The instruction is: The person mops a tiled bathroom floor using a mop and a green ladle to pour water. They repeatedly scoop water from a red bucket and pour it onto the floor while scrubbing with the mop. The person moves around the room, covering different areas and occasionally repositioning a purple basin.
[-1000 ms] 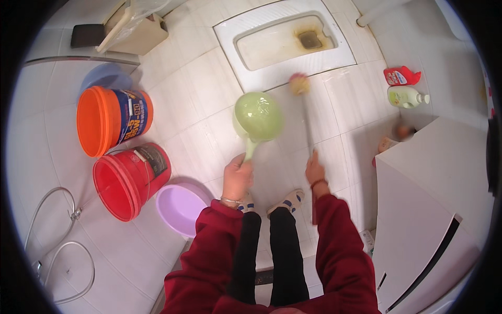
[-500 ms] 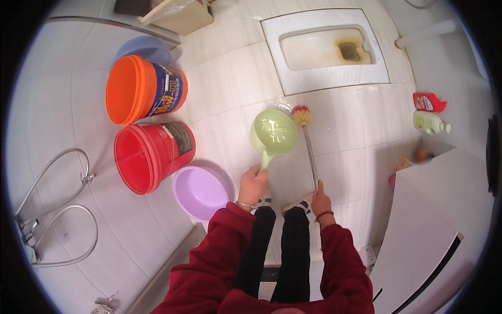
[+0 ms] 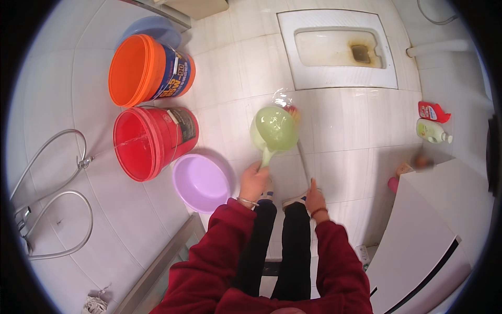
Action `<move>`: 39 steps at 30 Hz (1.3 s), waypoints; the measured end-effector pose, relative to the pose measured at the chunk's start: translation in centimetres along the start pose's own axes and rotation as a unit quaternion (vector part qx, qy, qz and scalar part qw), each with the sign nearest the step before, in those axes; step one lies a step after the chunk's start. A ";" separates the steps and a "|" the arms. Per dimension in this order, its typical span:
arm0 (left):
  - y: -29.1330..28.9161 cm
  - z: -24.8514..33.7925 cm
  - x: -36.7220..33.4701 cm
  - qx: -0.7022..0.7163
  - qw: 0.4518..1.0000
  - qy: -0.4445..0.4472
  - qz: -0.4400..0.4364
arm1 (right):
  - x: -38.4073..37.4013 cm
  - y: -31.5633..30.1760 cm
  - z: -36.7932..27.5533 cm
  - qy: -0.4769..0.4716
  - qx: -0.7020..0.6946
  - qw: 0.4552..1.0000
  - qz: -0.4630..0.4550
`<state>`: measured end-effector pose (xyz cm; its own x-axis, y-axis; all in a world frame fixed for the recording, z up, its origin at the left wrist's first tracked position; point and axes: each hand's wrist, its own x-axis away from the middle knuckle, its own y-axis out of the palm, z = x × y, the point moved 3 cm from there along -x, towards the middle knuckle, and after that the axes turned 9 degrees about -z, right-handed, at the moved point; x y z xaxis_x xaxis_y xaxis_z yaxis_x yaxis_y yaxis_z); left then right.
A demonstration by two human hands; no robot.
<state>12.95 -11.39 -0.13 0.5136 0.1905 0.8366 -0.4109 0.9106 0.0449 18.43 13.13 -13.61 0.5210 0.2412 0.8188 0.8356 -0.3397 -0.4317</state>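
My left hand (image 3: 253,181) is closed round the handle of a light green water dipper (image 3: 276,131), held over the tiles. Water glints inside its bowl, and a shiny splash of water (image 3: 282,98) shows just beyond its far rim. In my right hand (image 3: 315,200) is the long thin handle of a scrub brush (image 3: 304,162). The brush's red and yellow bristles are mostly hidden behind the dipper's right side.
A squat toilet (image 3: 340,77) is set in the floor ahead. On the left are an orange bucket (image 3: 130,70), a red bucket (image 3: 151,144) with a thin water stream entering it, and a purple basin (image 3: 201,183). Bottles (image 3: 433,131) and a white cabinet (image 3: 418,225) stand right.
The dipper has tipped forward, and the splash beyond it is larger. The brush has swung left, its head passing partly behind the dipper. My view has shifted slightly.
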 end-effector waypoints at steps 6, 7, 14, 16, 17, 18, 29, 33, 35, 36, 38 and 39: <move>0.3 -1.7 -0.1 0.018 0.999 0.005 -0.045 | -7.5 -8.1 -2.8 0.004 -0.032 0.995 0.089; 0.5 -1.2 0.5 0.031 0.998 -0.011 -0.050 | -7.4 -8.3 -2.9 -0.010 -0.041 0.994 0.098; -0.9 -0.7 3.9 0.137 0.989 -0.017 -0.055 | 2.7 0.7 -4.2 -0.048 0.057 0.990 -0.121; -1.2 -0.6 4.2 0.150 0.987 -0.013 -0.061 | 0.3 2.0 -4.8 -0.074 0.086 0.981 -0.156; -1.6 -0.4 4.5 0.142 0.988 -0.007 -0.057 | -1.9 1.8 -5.3 -0.060 0.186 0.967 -0.162; -2.3 -0.6 4.8 0.134 0.990 -0.003 -0.047 | -4.1 0.6 -6.6 -0.060 0.184 0.969 -0.156; -6.6 -2.8 4.3 0.180 0.980 -0.003 0.087 | -3.4 0.1 -3.8 -0.081 0.223 0.966 -0.098; -7.5 -3.6 3.6 0.154 0.983 -0.004 0.095 | -6.1 -0.7 -6.3 -0.066 0.182 0.972 -0.130; -7.3 -3.6 2.4 0.121 0.987 0.008 0.107 | -9.9 -4.2 -8.6 -0.054 0.146 0.986 -0.065; -7.3 -3.5 2.0 0.121 0.986 0.012 0.118 | -10.4 -5.2 -9.7 -0.059 0.126 0.989 -0.050; -7.1 -3.0 1.5 0.119 0.984 0.021 0.128 | -10.1 -6.8 -11.5 -0.059 0.086 0.994 -0.011; -7.6 -3.9 1.0 0.013 0.988 0.040 0.151 | -9.4 -4.5 -9.6 -0.041 0.087 0.995 -0.039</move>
<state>19.57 -16.72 -1.78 0.4211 0.4817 0.7686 -0.5732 0.7980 -0.1861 8.09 3.73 -15.69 0.4593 0.3364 0.8221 0.8881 -0.1560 -0.4324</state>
